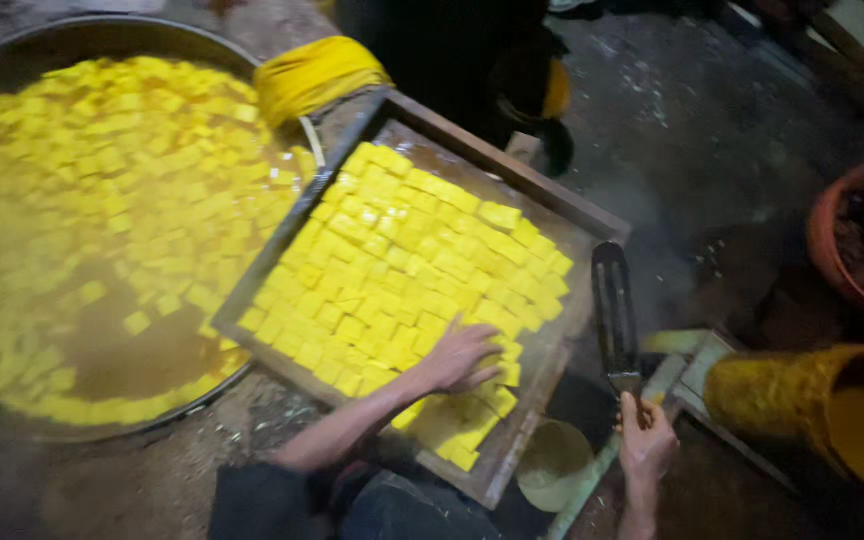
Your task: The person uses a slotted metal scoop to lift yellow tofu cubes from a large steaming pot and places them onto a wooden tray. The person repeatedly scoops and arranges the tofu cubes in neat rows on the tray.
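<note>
1. Right hand point(647, 440) is closed round the handle of a dark slotted spatula point(614, 315), blade pointing away from the body, hanging just off the tray's right edge.
2. Left hand point(460, 356) lies flat, fingers spread, pressing on the yellow cubes point(402, 270), not gripping anything.
3. Those cubes sit packed in rows in a wooden tray point(542, 365), up and left of the spatula hand.
4. Just below the tray, between both arms, a small pale bowl point(554, 465).
5. Right of the grip, a yellow-stained bucket point(792, 400), with a reddish pot point(832, 235) further back.
6. Far left, a big round pan point(82, 40) full of more cubes floating in yellow liquid.
</note>
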A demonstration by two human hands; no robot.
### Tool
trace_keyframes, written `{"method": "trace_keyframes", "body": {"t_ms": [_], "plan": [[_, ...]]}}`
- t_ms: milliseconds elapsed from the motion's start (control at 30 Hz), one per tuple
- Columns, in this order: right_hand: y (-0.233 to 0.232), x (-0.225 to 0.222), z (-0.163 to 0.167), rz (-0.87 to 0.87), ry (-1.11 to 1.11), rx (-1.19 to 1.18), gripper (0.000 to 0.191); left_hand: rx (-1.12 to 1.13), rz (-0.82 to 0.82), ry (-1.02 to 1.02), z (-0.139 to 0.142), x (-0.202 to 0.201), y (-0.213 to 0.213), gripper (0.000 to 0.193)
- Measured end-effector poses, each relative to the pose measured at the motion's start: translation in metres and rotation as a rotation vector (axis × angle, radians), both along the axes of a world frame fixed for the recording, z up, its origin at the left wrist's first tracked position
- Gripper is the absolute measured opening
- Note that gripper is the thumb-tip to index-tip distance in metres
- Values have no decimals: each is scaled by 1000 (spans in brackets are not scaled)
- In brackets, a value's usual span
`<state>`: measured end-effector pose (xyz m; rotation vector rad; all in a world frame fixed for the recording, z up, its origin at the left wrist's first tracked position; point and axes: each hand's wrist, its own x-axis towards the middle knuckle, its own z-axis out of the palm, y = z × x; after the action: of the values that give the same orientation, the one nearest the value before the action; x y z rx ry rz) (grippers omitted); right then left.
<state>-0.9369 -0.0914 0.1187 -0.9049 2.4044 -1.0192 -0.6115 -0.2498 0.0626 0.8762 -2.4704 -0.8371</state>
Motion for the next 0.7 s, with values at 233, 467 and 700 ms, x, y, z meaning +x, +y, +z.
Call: {"method": "trace_keyframes", "body": {"t_ms": [233, 467, 700], "plan": [[-78, 195, -29, 395, -246, -49, 34, -58, 1340, -44, 15, 330, 63, 45], [-125, 509, -43, 994, -713, -55, 29, -79, 1620, -120, 6, 501, 143, 51], [-132, 685, -94, 1385, 19, 393, 52, 17, 1531, -226, -22, 544, 174, 54]]}}
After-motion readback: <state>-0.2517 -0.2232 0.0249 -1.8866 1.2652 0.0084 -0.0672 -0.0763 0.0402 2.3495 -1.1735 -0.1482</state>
